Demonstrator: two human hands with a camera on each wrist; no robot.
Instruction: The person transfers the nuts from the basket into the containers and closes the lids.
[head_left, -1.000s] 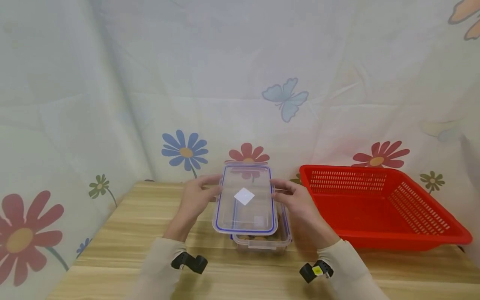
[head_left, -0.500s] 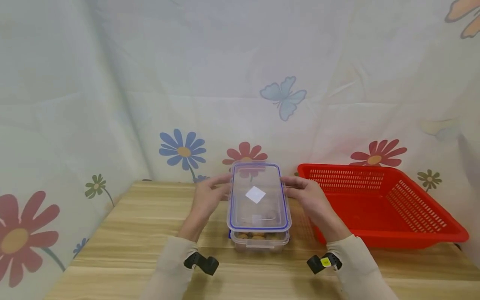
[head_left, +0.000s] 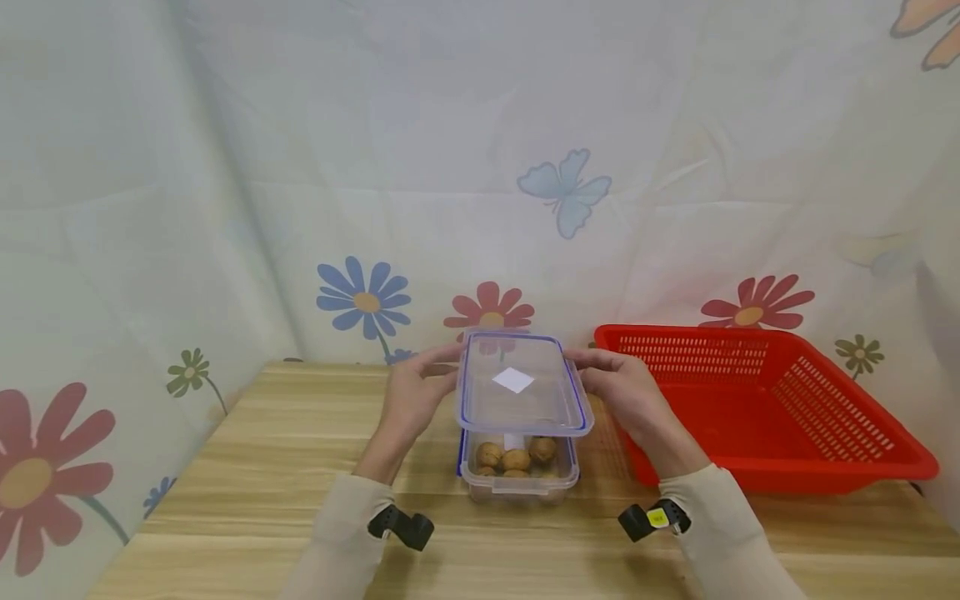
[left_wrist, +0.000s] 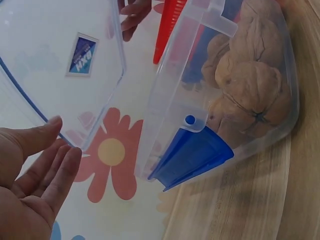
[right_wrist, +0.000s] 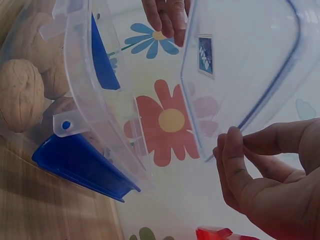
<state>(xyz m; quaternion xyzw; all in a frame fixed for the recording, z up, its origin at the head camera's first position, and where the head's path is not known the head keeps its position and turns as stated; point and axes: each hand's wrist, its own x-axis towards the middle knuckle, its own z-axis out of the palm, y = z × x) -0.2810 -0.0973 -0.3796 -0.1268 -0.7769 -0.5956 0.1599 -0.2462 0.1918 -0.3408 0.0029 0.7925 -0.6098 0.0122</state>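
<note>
A clear plastic lid [head_left: 517,404] with a blue seal and a small label hangs tilted between both hands. My left hand [head_left: 414,392] pinches its left edge; thumb and fingers show there in the left wrist view. The lid's right edge is pinched by my right hand [head_left: 626,392]. Below and apart from the lid stands a clear food container [head_left: 521,486] with blue side clips [left_wrist: 192,152]. Inside lie several walnuts [head_left: 516,460], seen close up in both wrist views. The lid hides the container's far part in the head view.
A red plastic basket [head_left: 757,475] with slotted walls stands to the right, close to my right forearm. Wood-grain tabletop [head_left: 300,450] lies under everything, and a flowered cloth [head_left: 420,208] hangs behind it.
The lid moved right with both hands until it was over the container. Since half a second ago its near edge has risen, and more walnuts show beneath.
</note>
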